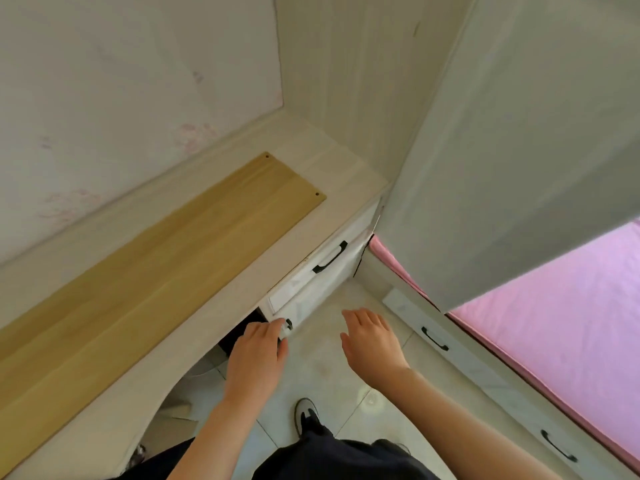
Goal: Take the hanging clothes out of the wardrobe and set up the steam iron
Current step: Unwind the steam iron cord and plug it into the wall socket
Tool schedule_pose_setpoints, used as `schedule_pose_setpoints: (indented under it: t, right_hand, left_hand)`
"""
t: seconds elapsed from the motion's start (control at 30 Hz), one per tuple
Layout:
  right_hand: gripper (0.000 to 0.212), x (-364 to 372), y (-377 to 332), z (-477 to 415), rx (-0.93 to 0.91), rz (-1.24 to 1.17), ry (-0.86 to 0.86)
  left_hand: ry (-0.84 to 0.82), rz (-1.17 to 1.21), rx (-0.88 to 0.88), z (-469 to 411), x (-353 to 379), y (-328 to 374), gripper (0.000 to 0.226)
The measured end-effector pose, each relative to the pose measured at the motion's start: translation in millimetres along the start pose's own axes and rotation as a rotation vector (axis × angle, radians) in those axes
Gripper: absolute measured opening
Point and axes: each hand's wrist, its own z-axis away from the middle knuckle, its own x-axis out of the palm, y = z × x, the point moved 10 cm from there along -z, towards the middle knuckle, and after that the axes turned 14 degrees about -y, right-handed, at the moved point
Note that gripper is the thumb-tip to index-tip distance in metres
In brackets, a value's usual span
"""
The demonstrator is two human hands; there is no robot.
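My left hand reaches under the desk edge, its fingers curled on the corner of the lower white drawer, next to that drawer's black handle. My right hand hovers over the floor with fingers spread, holding nothing. A pale wardrobe door stands at the right, above the bed. No hanging clothes and no steam iron show in the head view.
A light wooden board lies on the pale desk top. The upper drawer has a black handle. A bed with a pink sheet has drawers beneath. My shoe is on the tiled floor.
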Motion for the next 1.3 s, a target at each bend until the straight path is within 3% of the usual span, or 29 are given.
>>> schedule_pose_setpoints:
  t: [0.3, 0.83, 1.3]
  right_hand:
    - [0.039, 18.7, 136.0, 108.7, 0.271, -0.048, 0.088]
    - [0.046, 98.1, 376.4, 388.0, 0.764, -0.237, 0.212]
    - [0.045, 130.8, 508.9, 496.7, 1.036, -0.404, 0.257]
  left_hand:
    - [-0.097, -0.123, 0.252, -12.4, 55.3, 139.5, 0.033]
    - [-0.249, -0.242, 0.675, 63.5, 234.7, 456.7, 0.038]
    - [-0.388, -0.36, 0.897, 64.3, 318.2, 627.1, 0.04]
